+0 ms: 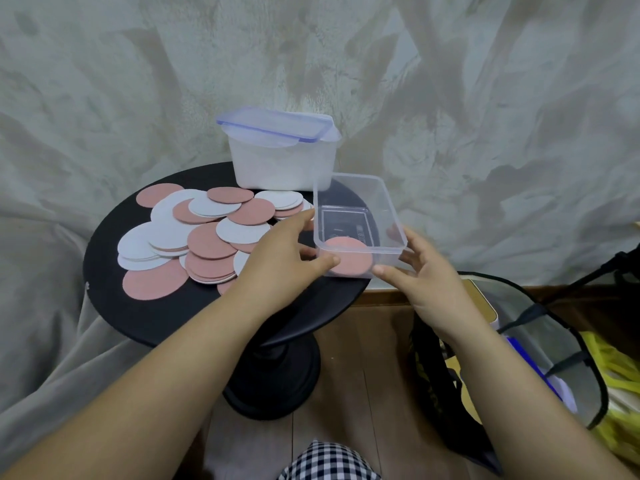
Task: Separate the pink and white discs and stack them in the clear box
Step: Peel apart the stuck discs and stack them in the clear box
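Early stage. One pink disc (pixel 347 257) lies in the clear box (pixel 390 212), gripped by the fingers of left hand (pixel 278 259) and right hand (pixel 427 280). Mixed pile (pixel 207 240), centre-left on table (pixel 156 313), is unsorted.

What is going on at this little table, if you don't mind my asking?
A person grips the clear box with the left hand and the right hand at the right edge of the round black table. One pink disc lies inside it. The mixed pile of pink and white discs is spread on the table to its left, and a lidded container stands behind.
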The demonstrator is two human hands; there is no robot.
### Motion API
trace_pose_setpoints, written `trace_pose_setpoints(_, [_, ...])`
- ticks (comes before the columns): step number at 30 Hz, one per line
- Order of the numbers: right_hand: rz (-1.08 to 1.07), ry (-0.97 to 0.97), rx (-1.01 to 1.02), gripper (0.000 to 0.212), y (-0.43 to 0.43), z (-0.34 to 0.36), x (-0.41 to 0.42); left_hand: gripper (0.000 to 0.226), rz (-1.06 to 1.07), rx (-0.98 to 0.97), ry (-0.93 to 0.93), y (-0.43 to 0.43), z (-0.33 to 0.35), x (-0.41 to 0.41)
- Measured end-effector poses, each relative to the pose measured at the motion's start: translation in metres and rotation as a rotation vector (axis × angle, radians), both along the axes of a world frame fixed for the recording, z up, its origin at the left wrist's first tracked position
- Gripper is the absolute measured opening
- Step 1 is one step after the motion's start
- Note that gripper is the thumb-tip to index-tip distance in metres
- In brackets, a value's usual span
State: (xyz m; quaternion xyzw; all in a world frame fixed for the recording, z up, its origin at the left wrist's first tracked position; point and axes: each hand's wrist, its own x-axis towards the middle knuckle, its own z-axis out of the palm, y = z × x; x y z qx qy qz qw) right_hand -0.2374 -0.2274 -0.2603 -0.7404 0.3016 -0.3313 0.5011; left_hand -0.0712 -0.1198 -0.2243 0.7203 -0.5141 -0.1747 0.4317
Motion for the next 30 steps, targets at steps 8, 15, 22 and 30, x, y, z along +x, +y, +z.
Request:
trace_pose_setpoints(8, [-0.024, 0.032, 0.019, 0.067, 0.003, 0.001, 0.001, 0.066, 0.030, -0.003, 0.043, 0.006, 0.001, -0.001])
trace_pose_setpoints(15, [-0.232, -0.015, 0.014, 0.038, 0.035, -0.002, -0.017, 0.047, 0.175, -0.109, -0.017, 0.051, 0.001, 0.017])
trace_pose_setpoints(22, [0.007, 0.012, -0.113, 0.016, 0.082, 0.013, 0.018, 0.047, 0.285, 0.108, -0.446, 0.100, -0.022, 0.071])
trace_pose_setpoints(30, [0.193, 0.523, -0.647, 0.056, 0.099, 0.019, 0.093, 0.080, 0.100, 0.214, -0.585, 0.134, -0.030, 0.073])
